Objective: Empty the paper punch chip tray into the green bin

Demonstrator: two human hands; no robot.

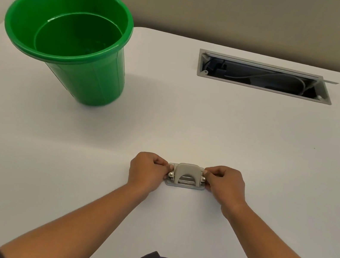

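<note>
- The paper punch [186, 175] sits flat on the white desk [210, 124], well apart from the green bin [66, 40], on the side nearer the person.
- The left hand [145, 171] pinches the punch's left end and the right hand [225, 187] pinches its right end, fingers curled in.
- The chip tray underneath is hidden; if it pops loose here, chips would likely scatter on the desk, short of the bin.
- A tilt while carrying could spill them too.

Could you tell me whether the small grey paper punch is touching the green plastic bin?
Apart. The head view shows the grey paper punch well clear of the green plastic bin, with bare white desk between them.
</note>
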